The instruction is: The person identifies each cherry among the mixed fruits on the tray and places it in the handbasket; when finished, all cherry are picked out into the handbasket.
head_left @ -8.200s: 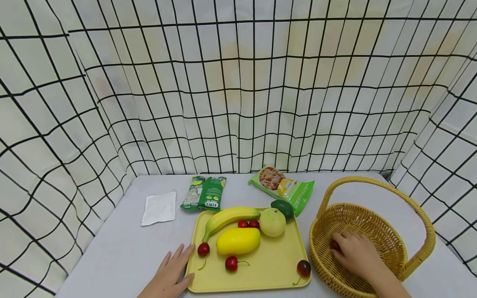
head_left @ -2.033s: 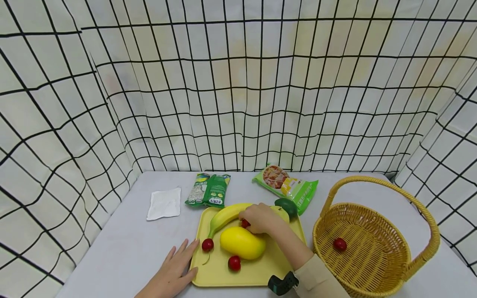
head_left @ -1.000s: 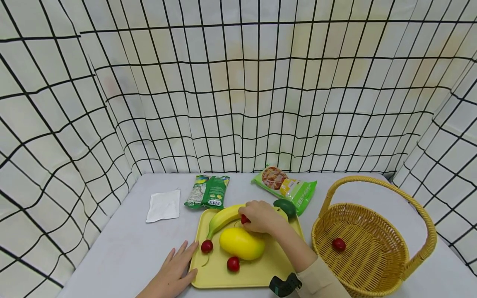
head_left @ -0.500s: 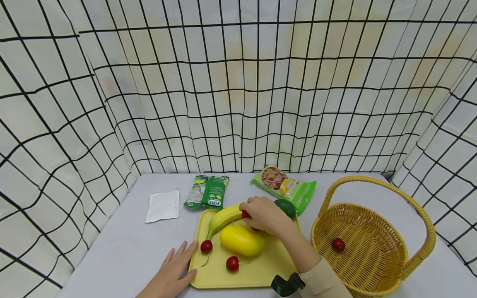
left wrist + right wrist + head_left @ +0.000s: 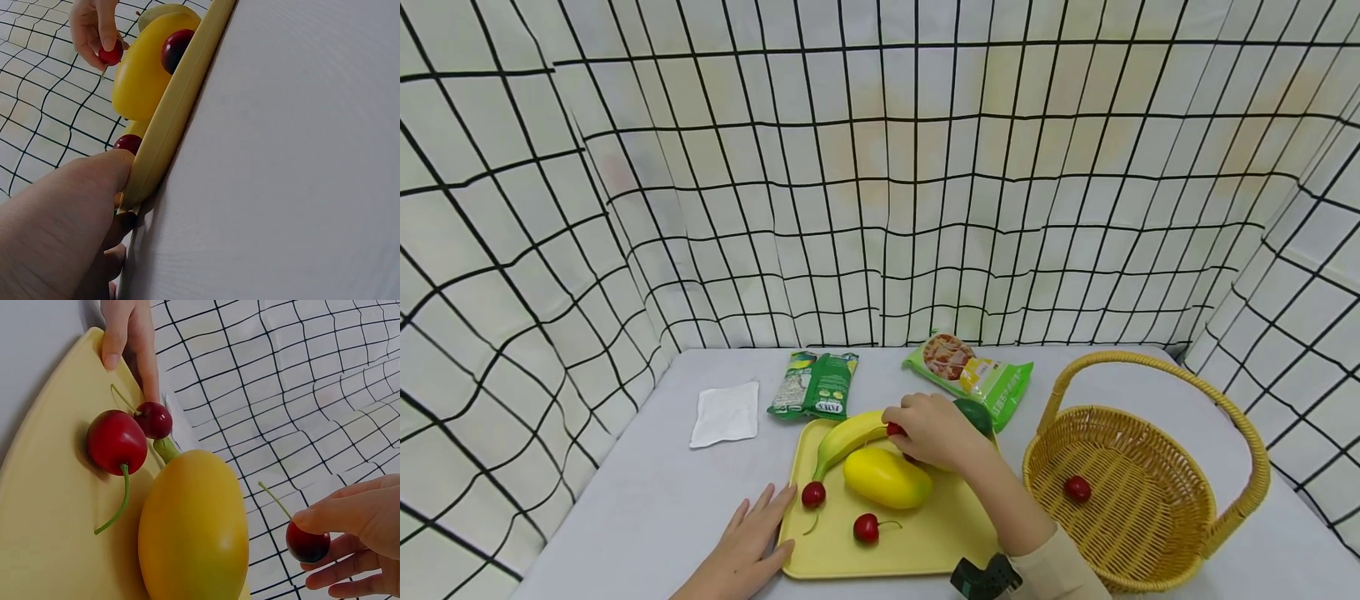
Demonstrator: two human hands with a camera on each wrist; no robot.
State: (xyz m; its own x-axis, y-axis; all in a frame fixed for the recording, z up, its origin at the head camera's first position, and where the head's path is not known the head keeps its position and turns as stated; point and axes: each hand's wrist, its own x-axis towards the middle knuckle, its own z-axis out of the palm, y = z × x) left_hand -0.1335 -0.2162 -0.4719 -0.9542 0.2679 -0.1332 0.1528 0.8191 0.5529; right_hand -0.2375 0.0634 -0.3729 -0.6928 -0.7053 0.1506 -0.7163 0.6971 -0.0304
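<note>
My right hand (image 5: 928,429) pinches a red cherry (image 5: 307,542) between thumb and fingers, its green stem pointing up. It is over the back of the yellow tray (image 5: 940,550), beside the banana (image 5: 847,440). A yellow mango (image 5: 887,477) lies just in front of it. My left hand (image 5: 741,542) rests at the tray's left rim, fingers spread and thumb on the edge. Close to that rim is a cherry (image 5: 813,495) by the banana's tip, and another cherry (image 5: 867,528) lies nearer the front. My right hand mostly covers the pale round fruit (image 5: 164,15).
At the right stands a wicker basket (image 5: 1187,533) with a tall handle and one cherry (image 5: 1077,489) inside. Behind the tray lie a green packet (image 5: 814,385), a lime-green packet (image 5: 973,375) and a dark green fruit (image 5: 976,415). A white square (image 5: 725,414) is at left.
Since the oldest frame, my right hand has left the basket, where a cherry now lies, and come over the tray to pinch another cherry. My left hand has stayed at the rim.
</note>
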